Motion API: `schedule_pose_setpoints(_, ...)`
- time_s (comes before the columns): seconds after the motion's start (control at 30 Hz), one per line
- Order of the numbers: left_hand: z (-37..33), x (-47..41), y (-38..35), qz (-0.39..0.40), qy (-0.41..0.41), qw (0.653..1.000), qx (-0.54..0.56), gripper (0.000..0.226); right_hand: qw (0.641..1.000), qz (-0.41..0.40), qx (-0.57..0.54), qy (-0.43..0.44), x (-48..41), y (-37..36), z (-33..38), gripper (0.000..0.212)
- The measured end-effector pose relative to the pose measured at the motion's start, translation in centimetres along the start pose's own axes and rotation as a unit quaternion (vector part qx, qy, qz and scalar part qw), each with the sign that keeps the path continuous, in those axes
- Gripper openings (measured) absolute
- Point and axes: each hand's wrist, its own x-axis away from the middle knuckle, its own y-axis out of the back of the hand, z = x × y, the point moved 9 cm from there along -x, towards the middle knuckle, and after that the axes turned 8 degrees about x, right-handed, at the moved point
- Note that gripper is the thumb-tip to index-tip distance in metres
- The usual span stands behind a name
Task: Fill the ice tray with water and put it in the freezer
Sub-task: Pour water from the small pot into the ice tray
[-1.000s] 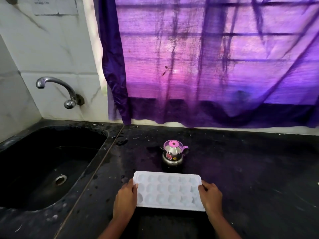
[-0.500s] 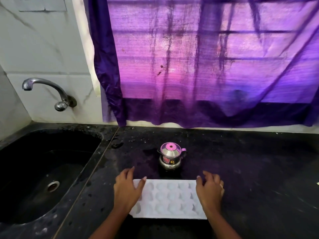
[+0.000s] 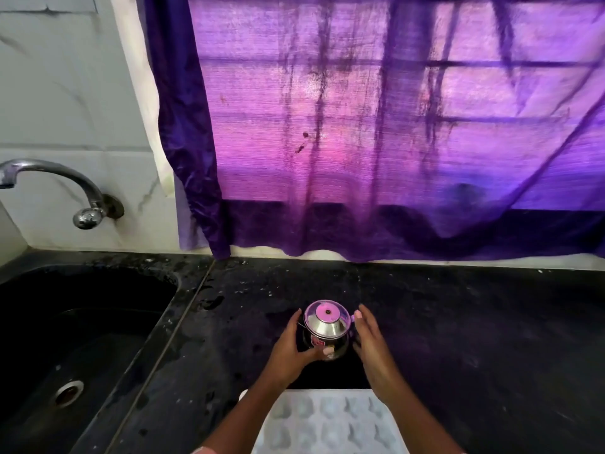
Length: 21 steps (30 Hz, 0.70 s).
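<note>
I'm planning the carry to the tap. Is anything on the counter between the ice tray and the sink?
Nothing visible does. Only dark counter lies between the ice tray and the sink on its left. The steel pot stands behind the tray, off that path.

What stood around me at the bench

A purple curtain (image 3: pixel 360 142) hung over the window above the back of the black bench (image 3: pixel 474 322); to my left lay the dark sink (image 3: pixel 98 306), its steel tap (image 3: pixel 70 176) fixed to the pale marble wall (image 3: pixel 65 93).
</note>
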Motion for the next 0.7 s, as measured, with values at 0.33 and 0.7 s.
schedule_pose_setpoints(0.33,-0.3,-0.8,0.1,-0.030,-0.034,0.998,0.041,0.065,0.999,-0.018,0.017,0.044,-0.9,-0.1,-0.4,0.024)
schedule_pose_setpoints(0.7,-2.1,-0.2,0.1,-0.033,-0.058,0.996,0.052,0.061,0.995,-0.062,0.041,0.073,-0.3,0.9,1.0,0.022)
